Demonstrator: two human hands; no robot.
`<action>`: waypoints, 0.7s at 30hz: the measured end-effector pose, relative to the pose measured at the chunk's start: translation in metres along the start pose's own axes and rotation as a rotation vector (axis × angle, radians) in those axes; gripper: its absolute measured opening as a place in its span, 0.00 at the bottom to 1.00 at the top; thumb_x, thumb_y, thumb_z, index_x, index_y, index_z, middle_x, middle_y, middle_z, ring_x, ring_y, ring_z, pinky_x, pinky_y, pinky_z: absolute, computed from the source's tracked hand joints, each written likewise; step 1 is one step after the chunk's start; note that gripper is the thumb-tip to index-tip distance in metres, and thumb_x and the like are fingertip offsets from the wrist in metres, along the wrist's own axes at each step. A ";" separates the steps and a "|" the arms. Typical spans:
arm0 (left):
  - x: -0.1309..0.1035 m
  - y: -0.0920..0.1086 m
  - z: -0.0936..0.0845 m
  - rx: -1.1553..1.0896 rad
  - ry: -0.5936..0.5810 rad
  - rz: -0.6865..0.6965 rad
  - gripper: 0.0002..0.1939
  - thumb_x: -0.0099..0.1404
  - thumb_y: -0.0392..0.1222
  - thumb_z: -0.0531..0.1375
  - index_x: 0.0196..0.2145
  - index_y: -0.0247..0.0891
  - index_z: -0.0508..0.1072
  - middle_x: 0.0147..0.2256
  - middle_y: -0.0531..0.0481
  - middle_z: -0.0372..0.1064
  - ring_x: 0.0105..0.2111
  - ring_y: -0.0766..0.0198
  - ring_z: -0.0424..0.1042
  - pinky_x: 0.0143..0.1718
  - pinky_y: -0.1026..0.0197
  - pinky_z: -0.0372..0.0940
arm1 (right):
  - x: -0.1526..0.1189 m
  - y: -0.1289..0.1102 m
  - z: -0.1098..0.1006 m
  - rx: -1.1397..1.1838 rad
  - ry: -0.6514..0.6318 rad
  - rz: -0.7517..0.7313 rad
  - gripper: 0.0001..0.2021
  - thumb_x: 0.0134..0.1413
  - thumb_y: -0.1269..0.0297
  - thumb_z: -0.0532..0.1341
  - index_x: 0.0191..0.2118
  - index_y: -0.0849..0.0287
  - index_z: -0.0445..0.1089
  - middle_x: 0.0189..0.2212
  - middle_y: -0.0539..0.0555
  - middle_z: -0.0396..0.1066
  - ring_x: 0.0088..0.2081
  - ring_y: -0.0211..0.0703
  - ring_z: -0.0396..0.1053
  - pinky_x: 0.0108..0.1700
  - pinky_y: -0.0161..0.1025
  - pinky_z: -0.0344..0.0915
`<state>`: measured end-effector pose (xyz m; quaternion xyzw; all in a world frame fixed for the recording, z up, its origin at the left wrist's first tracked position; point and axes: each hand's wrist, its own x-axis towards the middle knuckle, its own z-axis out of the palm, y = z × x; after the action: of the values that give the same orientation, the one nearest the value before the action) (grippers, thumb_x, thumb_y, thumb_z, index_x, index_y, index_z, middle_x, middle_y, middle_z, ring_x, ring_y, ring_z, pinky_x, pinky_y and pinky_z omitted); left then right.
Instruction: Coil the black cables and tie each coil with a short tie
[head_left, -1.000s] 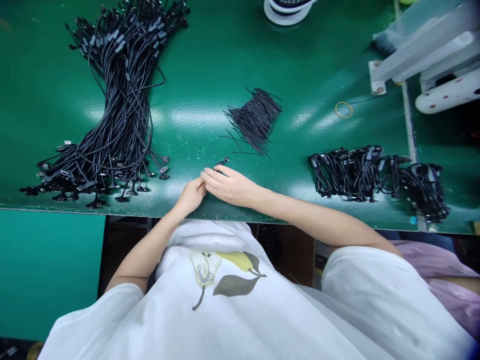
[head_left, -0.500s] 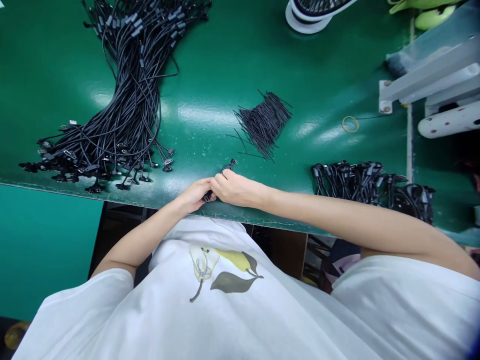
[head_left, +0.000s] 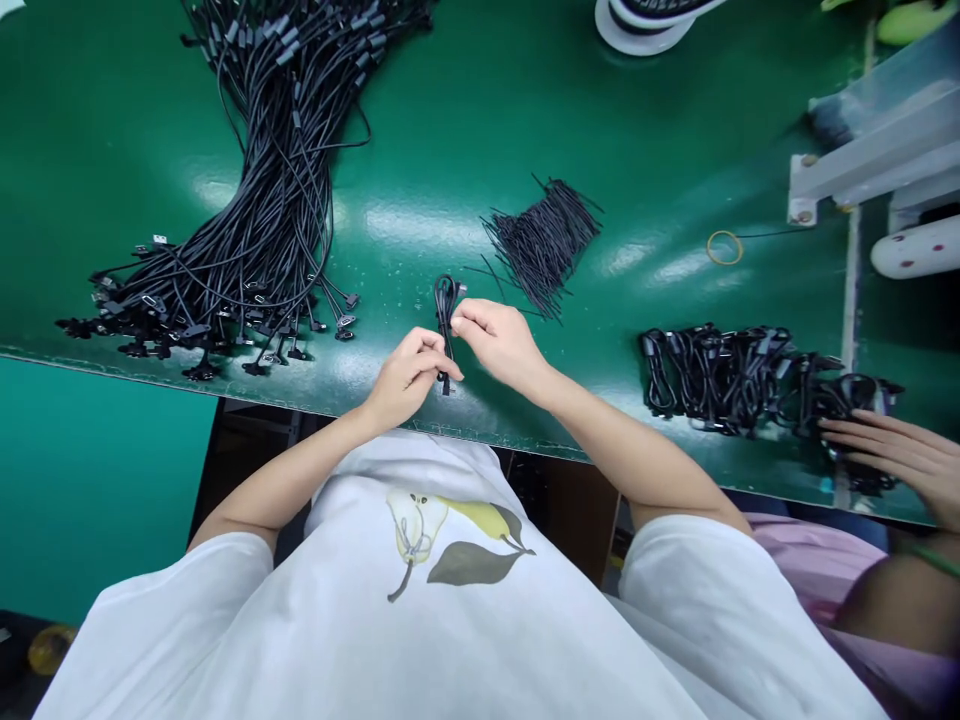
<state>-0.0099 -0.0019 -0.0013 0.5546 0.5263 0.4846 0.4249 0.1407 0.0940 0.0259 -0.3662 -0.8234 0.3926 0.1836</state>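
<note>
A black cable folded into a small bundle stands out between my hands near the table's front edge, its lower connector showing below my fingers. My left hand grips its lower part from the left. On the right side, my right hand is pinched at the bundle's middle; what its fingertips hold is too small to make out. Behind and to the right lies a pile of short black ties. Long black cables spread in a large heap at the left.
Folded cable bundles form a row at the right, where another person's hand touches the far end. A white-rimmed object stands at the back. Grey metal bars and a yellow ring are at the right.
The folded bundle now shows upright between my hands, which have drawn slightly apart. My right forearm has swung inward. Another person's hand has appeared at the right bundles. The view has shifted slightly.
</note>
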 end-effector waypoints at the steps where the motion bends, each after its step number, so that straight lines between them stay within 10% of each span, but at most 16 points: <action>1: 0.001 -0.003 -0.001 0.013 -0.027 -0.038 0.11 0.63 0.36 0.57 0.28 0.40 0.79 0.34 0.49 0.63 0.37 0.62 0.66 0.43 0.59 0.63 | -0.004 -0.001 0.001 -0.012 0.004 -0.046 0.12 0.60 0.65 0.51 0.27 0.59 0.64 0.27 0.51 0.66 0.31 0.39 0.62 0.35 0.36 0.54; 6: 0.013 -0.008 -0.008 -0.218 0.090 -0.332 0.15 0.64 0.36 0.51 0.39 0.38 0.77 0.31 0.50 0.66 0.31 0.64 0.64 0.37 0.62 0.63 | -0.022 -0.005 0.014 -0.066 -0.195 -0.221 0.12 0.62 0.66 0.50 0.31 0.60 0.66 0.30 0.53 0.67 0.33 0.40 0.62 0.36 0.36 0.54; 13: -0.004 0.021 -0.008 0.097 -0.221 0.033 0.20 0.70 0.49 0.53 0.26 0.38 0.77 0.33 0.48 0.67 0.37 0.61 0.67 0.44 0.58 0.62 | -0.011 0.012 0.015 -0.112 -0.064 -0.070 0.12 0.61 0.67 0.51 0.28 0.59 0.65 0.27 0.52 0.64 0.31 0.40 0.60 0.35 0.36 0.53; 21: -0.006 -0.013 -0.002 -0.317 -0.023 -0.350 0.23 0.68 0.62 0.51 0.36 0.39 0.69 0.32 0.49 0.69 0.33 0.62 0.70 0.39 0.58 0.66 | -0.020 -0.009 0.014 0.185 -0.058 -0.049 0.12 0.60 0.67 0.52 0.27 0.59 0.65 0.27 0.50 0.67 0.32 0.38 0.63 0.37 0.34 0.55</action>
<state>-0.0134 -0.0067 -0.0141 0.3866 0.5269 0.4739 0.5902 0.1418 0.0685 0.0240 -0.3159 -0.7975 0.4725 0.2023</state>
